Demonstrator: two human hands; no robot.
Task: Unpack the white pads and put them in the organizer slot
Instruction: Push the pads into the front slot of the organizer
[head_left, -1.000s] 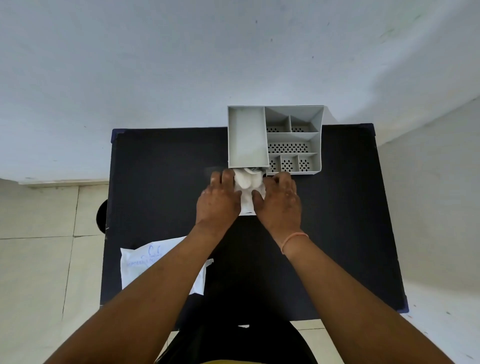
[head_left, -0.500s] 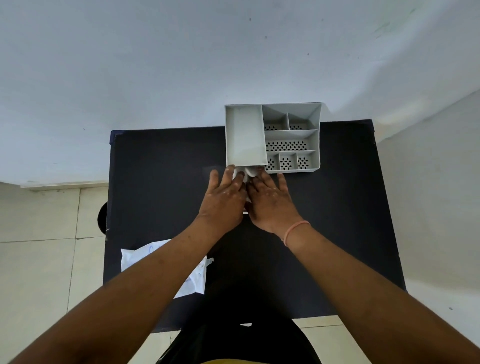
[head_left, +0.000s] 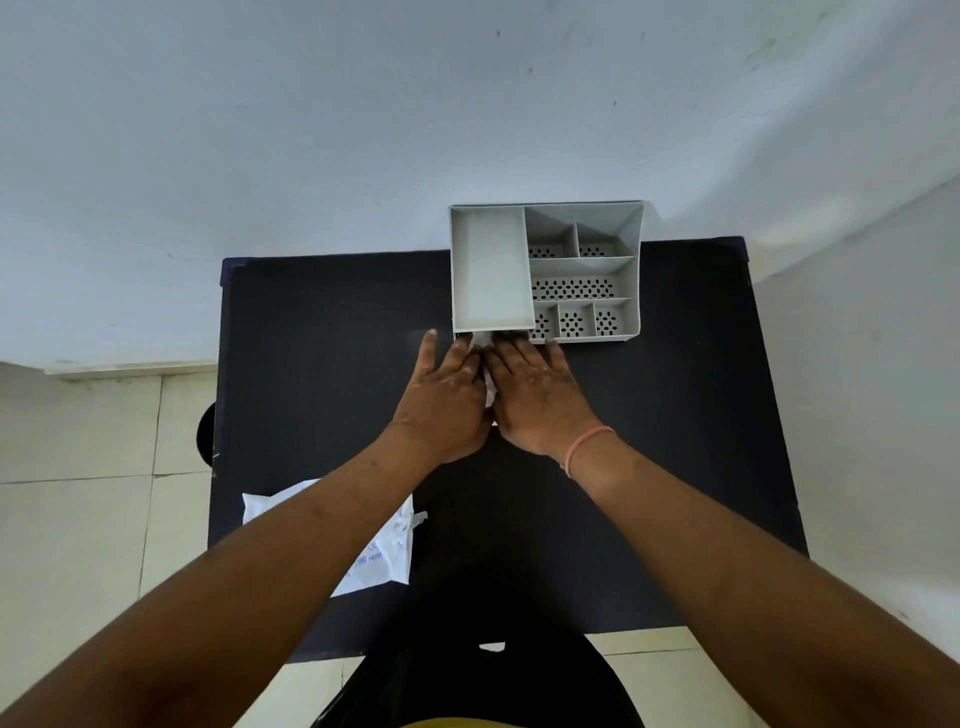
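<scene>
A grey plastic organizer (head_left: 631, 270) stands at the far edge of the black table (head_left: 322, 374), with one long solid slot on its left and several perforated compartments on its right. My left hand (head_left: 441, 397) and my right hand (head_left: 535, 389) lie side by side, fingers flat, pressed over a stack of white pads (head_left: 488, 387) just in front of the organizer's near wall. Only a thin strip of white shows between the hands and at the fingertips. Both hands rest on the pads; how they grip them is hidden.
An opened white plastic packet (head_left: 384, 545) with blue print lies at the table's near left, partly under my left forearm. A white wall rises right behind the organizer. Tiled floor shows to the left, and a dark round object (head_left: 205, 436) sits at the table's left edge.
My hands have closed together over the pads and slid forward to the organizer's near wall. Most of the white that showed between them a second ago is now covered.
</scene>
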